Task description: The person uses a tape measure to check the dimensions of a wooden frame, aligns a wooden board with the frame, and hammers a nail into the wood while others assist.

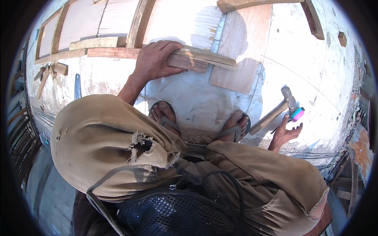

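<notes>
My left hand (157,59) is wrapped over a short wooden strip (212,59) and the reddish piece of wood (193,65) beneath it, at the near edge of a wooden frame (106,52). Down on the right, my right hand (286,134) has its fingers spread. Just beyond its fingertips is a small pink and teal object (297,114), whose kind I cannot make out. A hammer (271,115) with a wooden handle lies beside that hand, its metal head pointing away. Something thin and dark (274,130) shows by the thumb.
Thin wooden panels (240,47) lie in and beside the frame. A blue saw blade (77,86) and wood offcuts (51,74) are at the left. Another timber (313,19) and a small block (342,39) lie far right. My sandalled feet (167,116) stand between my hands.
</notes>
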`<state>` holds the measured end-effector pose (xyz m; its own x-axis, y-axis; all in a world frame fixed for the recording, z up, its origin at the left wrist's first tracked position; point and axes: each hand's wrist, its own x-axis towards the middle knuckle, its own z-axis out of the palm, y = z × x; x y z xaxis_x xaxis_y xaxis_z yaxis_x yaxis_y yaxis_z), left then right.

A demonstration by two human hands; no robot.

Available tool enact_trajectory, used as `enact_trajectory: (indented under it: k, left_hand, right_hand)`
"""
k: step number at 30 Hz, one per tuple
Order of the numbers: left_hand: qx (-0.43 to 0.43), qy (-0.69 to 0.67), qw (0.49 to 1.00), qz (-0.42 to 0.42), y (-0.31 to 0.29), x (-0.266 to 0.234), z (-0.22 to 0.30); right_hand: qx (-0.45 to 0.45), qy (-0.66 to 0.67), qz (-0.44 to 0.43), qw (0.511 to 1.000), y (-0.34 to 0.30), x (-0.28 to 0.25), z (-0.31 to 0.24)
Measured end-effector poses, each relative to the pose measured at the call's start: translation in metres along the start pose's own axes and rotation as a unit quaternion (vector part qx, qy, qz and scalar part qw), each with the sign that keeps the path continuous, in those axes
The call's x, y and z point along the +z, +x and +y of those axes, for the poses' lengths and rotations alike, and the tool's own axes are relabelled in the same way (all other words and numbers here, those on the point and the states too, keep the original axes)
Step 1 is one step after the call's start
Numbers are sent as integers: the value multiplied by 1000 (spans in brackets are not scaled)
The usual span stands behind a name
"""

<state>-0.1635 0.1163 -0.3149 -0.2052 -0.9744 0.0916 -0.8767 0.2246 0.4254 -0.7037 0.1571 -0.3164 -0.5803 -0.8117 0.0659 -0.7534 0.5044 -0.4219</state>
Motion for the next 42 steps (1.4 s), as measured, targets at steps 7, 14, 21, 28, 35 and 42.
enact_trajectory:
  k: [7,14,21,28,35,42]
  left_hand:
    - [14,-1,1000,-6,1,-7,3]
    - [13,36,998,53,-3,5,10]
    - [7,60,993,106,-14,14,6]
    - [8,49,990,133,-15,20,2]
    - [21,82,989,121,-19,21,0]
    - [23,72,991,112,-22,23,-5]
  right_hand:
    - [79,167,-151,971,-52,18,-12]
    - [256,217,-216,917,-10,-11,-38]
    - [137,210,-304,919,-16,-60,-123]
    - [-148,121,-405,894,-9,-50,-244]
    - [-461,93,-429,771,3,38,-310]
    - [-548,-42,-471,690,8,40,-354]
